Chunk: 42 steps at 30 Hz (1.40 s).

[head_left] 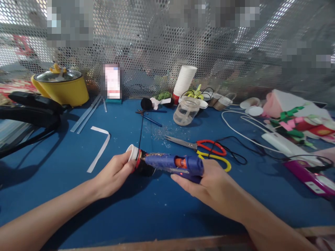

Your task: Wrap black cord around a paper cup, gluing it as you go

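Note:
My left hand is closed round a small paper cup, tilted on its side, with a white rim and a red and black body. A black cord runs from the cup up to a black roll at the back. My right hand grips a blue glue gun, its nozzle at the red and black part of the cup; whether it touches, I cannot tell. Through the gun's opening an orange part shows. Just behind the gun lie scissors with red and yellow handles.
A white paper strip lies left of the cup. Clear glue sticks and a yellow pot stand farther back. Behind are pliers, a plastic jar and stacked cups. At right are cables and a purple power strip.

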Each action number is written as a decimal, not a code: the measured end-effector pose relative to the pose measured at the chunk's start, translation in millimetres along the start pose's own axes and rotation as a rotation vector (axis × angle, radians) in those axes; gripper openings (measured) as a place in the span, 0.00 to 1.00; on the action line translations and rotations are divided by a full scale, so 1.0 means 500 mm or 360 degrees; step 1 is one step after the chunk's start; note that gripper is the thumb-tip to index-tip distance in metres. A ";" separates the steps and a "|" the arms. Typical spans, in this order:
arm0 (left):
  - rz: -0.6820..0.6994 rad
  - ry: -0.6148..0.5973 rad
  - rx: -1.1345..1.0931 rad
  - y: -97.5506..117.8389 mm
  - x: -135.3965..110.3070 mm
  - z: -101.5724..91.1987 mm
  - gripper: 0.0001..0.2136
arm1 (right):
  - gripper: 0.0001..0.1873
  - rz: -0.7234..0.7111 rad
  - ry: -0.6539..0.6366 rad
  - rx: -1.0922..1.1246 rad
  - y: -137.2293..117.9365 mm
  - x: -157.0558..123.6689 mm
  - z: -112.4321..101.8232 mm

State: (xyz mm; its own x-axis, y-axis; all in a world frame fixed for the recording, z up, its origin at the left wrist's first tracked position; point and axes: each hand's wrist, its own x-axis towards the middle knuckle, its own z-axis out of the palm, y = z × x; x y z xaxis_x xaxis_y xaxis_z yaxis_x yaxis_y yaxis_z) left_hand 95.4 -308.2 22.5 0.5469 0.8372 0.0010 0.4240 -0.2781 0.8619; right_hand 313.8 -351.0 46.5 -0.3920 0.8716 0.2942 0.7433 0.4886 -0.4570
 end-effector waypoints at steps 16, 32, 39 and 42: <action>-0.0078 -0.0010 -0.0006 -0.010 0.000 0.001 0.12 | 0.08 -0.0061 -0.0087 0.0154 -0.002 -0.004 0.004; 0.0023 -0.0016 0.0037 -0.001 -0.001 0.001 0.12 | 0.11 0.0468 -0.0113 0.0260 0.009 0.019 0.005; 0.0055 -0.0016 0.0090 -0.001 -0.002 0.000 0.12 | 0.11 0.0466 -0.0130 0.0328 0.016 0.023 0.011; 0.0060 -0.0015 0.0100 -0.004 -0.001 0.000 0.12 | 0.11 0.0477 -0.0144 0.0390 0.014 0.021 0.008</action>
State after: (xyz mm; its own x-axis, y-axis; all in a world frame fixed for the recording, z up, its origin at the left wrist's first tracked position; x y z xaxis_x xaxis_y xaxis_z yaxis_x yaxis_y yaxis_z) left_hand 94.4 -308.0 20.9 0.5700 0.8212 0.0278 0.4474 -0.3385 0.8278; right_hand 312.5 -338.1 43.0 -0.2317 0.9717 0.0469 0.6851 0.1972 -0.7012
